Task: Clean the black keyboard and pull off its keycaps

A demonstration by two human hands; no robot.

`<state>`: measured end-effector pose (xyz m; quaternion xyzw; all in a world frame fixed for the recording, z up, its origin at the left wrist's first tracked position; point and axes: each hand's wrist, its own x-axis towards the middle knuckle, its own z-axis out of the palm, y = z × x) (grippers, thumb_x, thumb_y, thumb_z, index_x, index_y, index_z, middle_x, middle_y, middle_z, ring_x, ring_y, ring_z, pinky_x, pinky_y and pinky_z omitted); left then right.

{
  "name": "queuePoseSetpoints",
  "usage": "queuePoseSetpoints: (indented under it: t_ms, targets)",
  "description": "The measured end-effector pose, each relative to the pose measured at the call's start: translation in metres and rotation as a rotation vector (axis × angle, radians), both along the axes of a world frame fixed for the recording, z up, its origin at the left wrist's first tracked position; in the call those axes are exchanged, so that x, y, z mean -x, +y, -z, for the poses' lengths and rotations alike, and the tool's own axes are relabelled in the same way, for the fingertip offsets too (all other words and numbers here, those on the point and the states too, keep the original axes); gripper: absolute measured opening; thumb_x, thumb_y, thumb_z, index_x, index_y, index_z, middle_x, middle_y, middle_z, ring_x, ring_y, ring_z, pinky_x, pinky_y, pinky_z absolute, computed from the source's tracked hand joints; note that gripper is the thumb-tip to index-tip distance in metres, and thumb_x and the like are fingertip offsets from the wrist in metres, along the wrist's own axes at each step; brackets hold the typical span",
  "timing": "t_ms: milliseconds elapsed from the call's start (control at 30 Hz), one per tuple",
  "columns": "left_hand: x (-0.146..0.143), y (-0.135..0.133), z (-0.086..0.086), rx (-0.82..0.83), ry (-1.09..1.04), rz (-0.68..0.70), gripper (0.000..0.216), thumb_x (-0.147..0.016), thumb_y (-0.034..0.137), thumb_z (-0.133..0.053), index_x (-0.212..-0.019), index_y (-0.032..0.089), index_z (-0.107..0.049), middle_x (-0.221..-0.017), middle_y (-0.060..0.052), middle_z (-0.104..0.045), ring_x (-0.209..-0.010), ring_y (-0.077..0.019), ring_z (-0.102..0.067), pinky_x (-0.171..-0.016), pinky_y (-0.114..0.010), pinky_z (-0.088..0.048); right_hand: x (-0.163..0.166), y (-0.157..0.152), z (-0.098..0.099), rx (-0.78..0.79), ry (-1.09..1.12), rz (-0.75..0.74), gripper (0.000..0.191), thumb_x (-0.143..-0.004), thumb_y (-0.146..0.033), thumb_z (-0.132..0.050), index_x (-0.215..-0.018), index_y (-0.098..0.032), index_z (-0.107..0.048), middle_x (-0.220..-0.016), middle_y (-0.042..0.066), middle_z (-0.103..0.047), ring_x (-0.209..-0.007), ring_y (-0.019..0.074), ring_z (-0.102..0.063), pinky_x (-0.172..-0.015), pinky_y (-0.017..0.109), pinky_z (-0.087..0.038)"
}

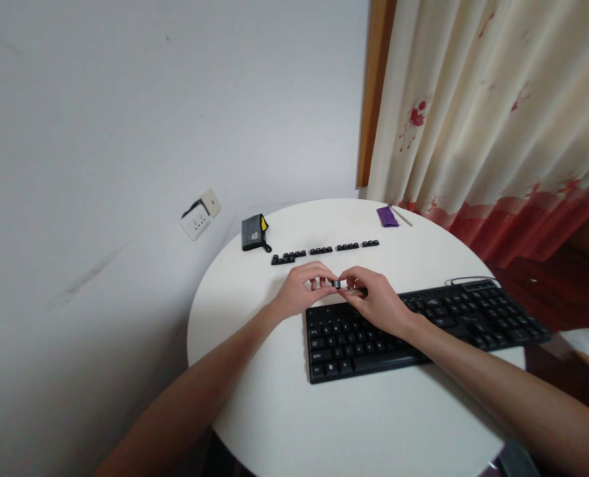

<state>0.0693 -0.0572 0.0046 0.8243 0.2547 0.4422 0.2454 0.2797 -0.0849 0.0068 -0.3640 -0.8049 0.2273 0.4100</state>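
A small black keycap (336, 283) is pinched between the fingertips of my left hand (298, 291) and my right hand (377, 306), just above the far left edge of the keyboard. Under my right fingers a small, partly metallic object (356, 291) also shows; its kind is hard to make out. The black keyboard (383, 363) lies across the right half of the table, partly covered by my right hand and forearm. Its upper left part shows a strip without keycaps. Beyond my hands, black keycaps (321, 250) stand in short groups forming a row.
The round white table (234, 318) stands close to a white wall with a socket (195, 221). A dark zipped pouch (253, 233) sits at its back left. Towards the back right are a purple cloth-like piece (387, 216) and a pale stick (402, 216), near the curtain (453, 132).
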Motion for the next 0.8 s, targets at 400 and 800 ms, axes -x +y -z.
queuePoseSetpoints:
  t_ms: [400,800]
  targets:
    - [-0.0013,-0.0007,-0.0005,-0.011,-0.005,-0.002,0.018,-0.08,0.03,-0.075,-0.094,0.017,-0.073,-0.083,-0.007,-0.068,-0.067,-0.0122,-0.059,-0.056,-0.023,-0.046,-0.0005,0.0002,0.0005,-0.008,-0.016,0.009,0.014,-0.084,-0.015,-0.062,-0.097,-0.018,-0.063,-0.08,0.001,-0.061,-0.07,0.0138,-0.056,-0.066,0.026,-0.043]
    - [-0.0006,-0.0004,-0.0028,-0.038,0.004,-0.001,0.019,-0.08,0.031,-0.075,-0.093,0.017,-0.073,-0.083,-0.007,-0.067,-0.066,-0.0119,-0.058,-0.055,-0.022,-0.046,0.0001,-0.0011,-0.0017,0.015,-0.02,0.028,0.012,-0.084,-0.017,-0.063,-0.095,-0.018,-0.064,-0.078,0.0,-0.062,-0.069,0.0133,-0.056,-0.066,0.025,-0.043]
